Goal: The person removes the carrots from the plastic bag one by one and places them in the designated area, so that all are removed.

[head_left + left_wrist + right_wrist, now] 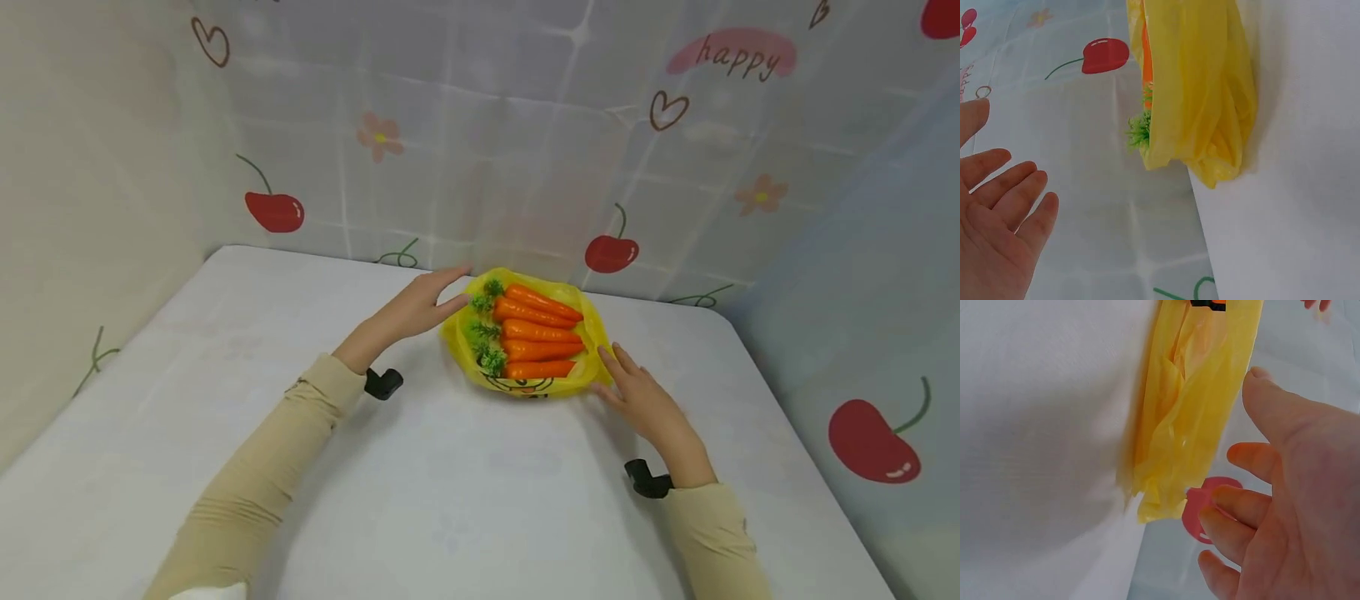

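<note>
Several orange carrots (pixel 540 331) with green leafy tops (pixel 489 358) lie side by side in a yellow plastic bag (pixel 600 321), its mouth spread wide around them. My left hand (pixel 420 305) is at the bag's left side, fingers extended past its far left rim; the left wrist view shows the palm (pixel 997 231) apart from the yellow plastic. At the bag's right edge is my right hand (pixel 647 402), fingers spread and fingertips right at the rim. In the right wrist view that hand (pixel 1297 500) has nothing between thumb and fingers.
The bag stands on a white table (pixel 450 500), close to its back edge. Behind it hangs a pale curtain (pixel 487 167) printed with cherries, hearts and flowers. Black wrist mounts (pixel 384 383) sit at both wrists, below beige sleeves (pixel 262 475).
</note>
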A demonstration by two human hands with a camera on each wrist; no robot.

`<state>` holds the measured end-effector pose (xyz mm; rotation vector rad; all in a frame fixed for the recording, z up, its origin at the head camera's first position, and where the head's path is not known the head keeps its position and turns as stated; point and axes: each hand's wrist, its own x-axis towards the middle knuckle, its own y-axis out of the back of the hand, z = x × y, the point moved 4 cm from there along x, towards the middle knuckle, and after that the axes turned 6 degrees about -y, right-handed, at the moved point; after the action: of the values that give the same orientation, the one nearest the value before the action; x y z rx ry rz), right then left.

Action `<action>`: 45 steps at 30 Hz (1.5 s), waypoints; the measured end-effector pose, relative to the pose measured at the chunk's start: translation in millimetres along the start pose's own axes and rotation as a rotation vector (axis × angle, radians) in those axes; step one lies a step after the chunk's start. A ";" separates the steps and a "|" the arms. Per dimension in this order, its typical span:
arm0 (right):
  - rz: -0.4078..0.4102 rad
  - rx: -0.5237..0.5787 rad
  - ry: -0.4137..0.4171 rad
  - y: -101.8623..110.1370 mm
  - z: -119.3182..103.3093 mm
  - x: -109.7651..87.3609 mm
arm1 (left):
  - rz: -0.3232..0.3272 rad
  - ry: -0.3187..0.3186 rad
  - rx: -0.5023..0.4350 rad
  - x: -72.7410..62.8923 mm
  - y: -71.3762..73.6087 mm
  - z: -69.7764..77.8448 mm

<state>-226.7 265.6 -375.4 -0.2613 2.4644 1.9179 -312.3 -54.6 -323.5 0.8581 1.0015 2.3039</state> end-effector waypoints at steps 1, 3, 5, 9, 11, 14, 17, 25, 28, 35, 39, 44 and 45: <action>0.000 0.005 0.003 -0.1 0.7 0.6 | 0.004 -0.001 -0.022 5.8 -0.1 -1.1; -0.002 0.021 0.012 -0.9 2.0 1.7 | 0.007 0.006 -0.054 15.9 -0.4 -3.8; -0.007 0.034 0.008 -3.0 3.8 2.6 | 0.003 0.016 -0.078 25.1 -1.1 -7.7; -0.018 0.056 -0.007 -7.3 5.9 3.4 | 0.008 0.046 -0.147 41.1 -2.8 -19.2; -0.017 0.063 -0.013 -8.7 6.7 3.5 | 0.023 0.062 -0.190 48.7 -4.3 -26.0; -0.017 0.071 -0.021 -10.1 7.9 3.8 | 0.039 0.065 -0.241 60.8 -9.9 -35.9; -0.015 0.073 -0.018 -11.4 8.9 3.2 | 0.026 0.045 -0.262 72.9 -19.9 -45.5; -0.020 0.078 -0.027 -14.9 6.0 1.5 | -0.083 -0.045 -0.205 92.2 -47.4 -57.4; -0.018 0.075 -0.036 -15.3 4.9 1.6 | -0.083 -0.044 -0.187 97.7 -52.2 -59.3; -0.011 0.054 -0.037 -16.9 6.5 2.4 | -0.114 -0.010 -0.126 106.3 -60.0 -67.0; -0.014 0.062 -0.029 -18.1 5.3 2.1 | -0.143 0.022 -0.104 107.6 -61.7 -71.6; -0.001 0.061 -0.002 -19.0 2.9 0.7 | -0.186 0.041 -0.091 111.5 -67.3 -75.4; 0.001 0.062 0.001 -19.0 2.4 0.3 | -0.193 0.034 -0.079 112.9 -68.9 -75.7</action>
<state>-224.7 263.3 -394.4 -0.2603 2.5199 1.8383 -431.0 24.4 -377.2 0.6623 0.9566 2.1854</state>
